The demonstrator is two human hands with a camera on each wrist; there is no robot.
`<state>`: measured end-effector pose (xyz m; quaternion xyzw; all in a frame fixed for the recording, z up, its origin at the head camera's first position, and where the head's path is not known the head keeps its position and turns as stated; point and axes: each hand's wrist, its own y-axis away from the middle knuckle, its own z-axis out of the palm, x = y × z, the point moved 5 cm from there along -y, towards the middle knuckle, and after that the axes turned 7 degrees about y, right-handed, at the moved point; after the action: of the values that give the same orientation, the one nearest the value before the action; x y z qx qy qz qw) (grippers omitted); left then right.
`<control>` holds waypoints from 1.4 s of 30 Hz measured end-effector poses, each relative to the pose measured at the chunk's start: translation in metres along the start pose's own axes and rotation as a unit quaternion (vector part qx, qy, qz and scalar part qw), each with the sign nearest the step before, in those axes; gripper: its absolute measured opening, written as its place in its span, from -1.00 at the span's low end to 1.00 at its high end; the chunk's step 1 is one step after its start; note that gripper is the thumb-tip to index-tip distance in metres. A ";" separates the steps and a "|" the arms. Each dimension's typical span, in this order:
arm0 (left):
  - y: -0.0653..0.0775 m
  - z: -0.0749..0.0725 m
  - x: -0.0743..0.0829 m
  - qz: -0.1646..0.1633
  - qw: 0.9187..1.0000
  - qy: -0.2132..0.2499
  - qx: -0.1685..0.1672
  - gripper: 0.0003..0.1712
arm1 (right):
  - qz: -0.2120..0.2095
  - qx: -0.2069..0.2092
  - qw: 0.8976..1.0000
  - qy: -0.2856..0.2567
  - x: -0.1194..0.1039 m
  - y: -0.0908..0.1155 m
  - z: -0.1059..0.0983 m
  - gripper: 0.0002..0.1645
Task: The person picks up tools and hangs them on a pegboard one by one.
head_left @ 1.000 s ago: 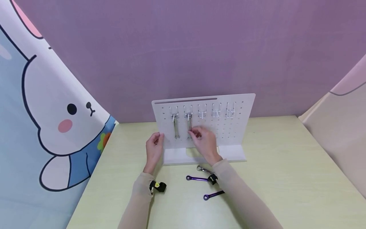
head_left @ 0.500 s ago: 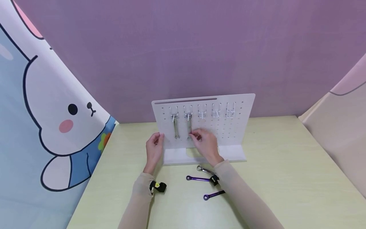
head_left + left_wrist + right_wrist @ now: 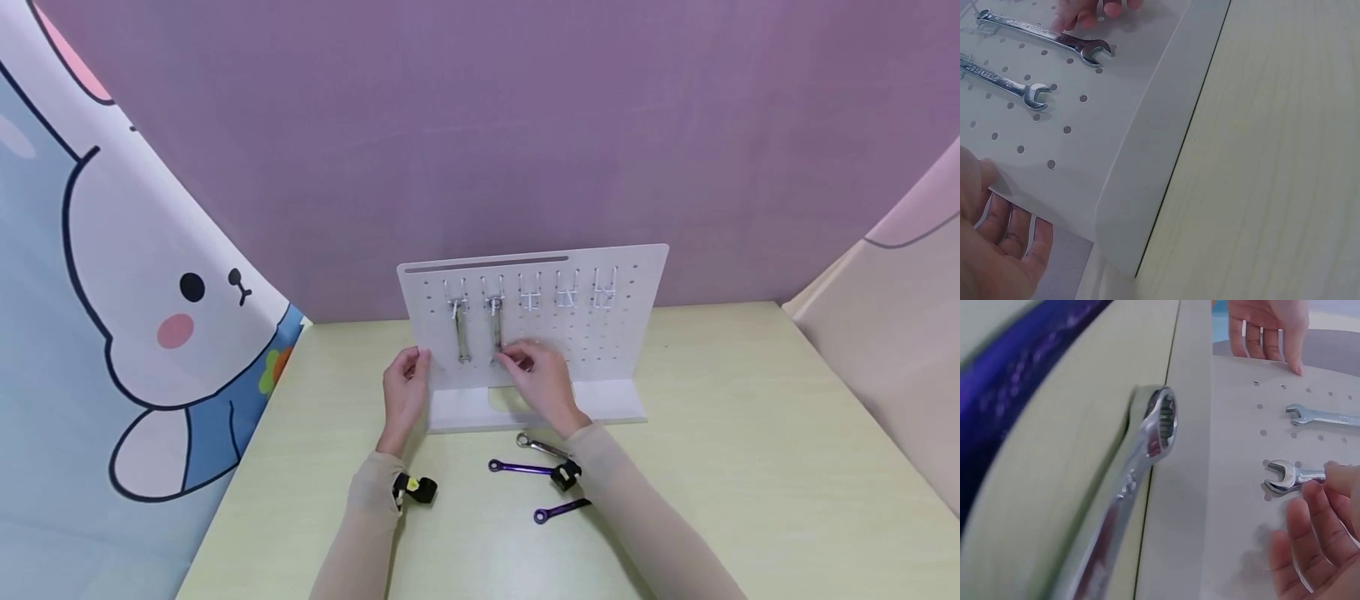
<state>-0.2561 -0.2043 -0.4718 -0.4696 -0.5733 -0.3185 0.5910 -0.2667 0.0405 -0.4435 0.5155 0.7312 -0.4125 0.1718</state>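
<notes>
A white pegboard stand stands upright on the table. Two silver combination wrenches hang from its left hooks by their ring ends, open ends down. My left hand grips the board's left edge, thumb in front and fingers behind. With thumb and forefinger, my right hand pinches the second hanging wrench low on its shank, just above the open end. The first hanging wrench is untouched, to its left.
Three wire hooks, one of them a right-hand hook, carry nothing. Below the right forearm lie a silver wrench, a purple wrench and a dark purple wrench, partly hidden by the sleeve and wrist camera. A purple backdrop rises behind.
My right hand has slid slightly down along the second hanging wrench, and its forearm has shifted a little right. The left hand and the board stay still.
</notes>
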 end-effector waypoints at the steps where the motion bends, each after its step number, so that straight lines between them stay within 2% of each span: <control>1: 0.000 0.000 0.000 0.000 1.000 -0.001 0.000 -0.70 | 0.007 -0.006 1.000 -0.007 0.001 0.000 0.000 -0.87; 7: 0.000 0.000 -0.002 0.003 1.000 -0.006 0.000 -0.68 | 0.048 -0.038 0.997 -0.040 0.004 0.004 -0.002 -0.87; 12: -0.001 0.001 -0.002 0.006 1.000 -0.004 0.000 -0.70 | 0.071 -0.075 0.994 -0.034 0.005 0.010 -0.004 -0.85; 21: -0.002 0.001 -0.002 0.006 1.000 -0.001 0.005 -0.72 | 0.069 -0.152 0.986 -0.013 0.002 0.026 -0.010 -0.89; 33: -0.002 0.002 -0.003 0.005 1.000 0.000 -0.001 -0.72 | 0.077 -0.177 0.981 -0.001 0.013 0.048 -0.021 -0.91; 42: -0.002 0.002 -0.003 -0.003 1.000 -0.002 0.000 -0.71 | 0.066 -0.225 0.972 0.010 0.015 0.065 -0.023 -0.86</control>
<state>-0.2590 -0.2038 -0.4748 -0.4687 -0.5761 -0.3194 0.5886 -0.2109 0.0760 -0.4675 0.5146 0.7712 -0.2205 0.3030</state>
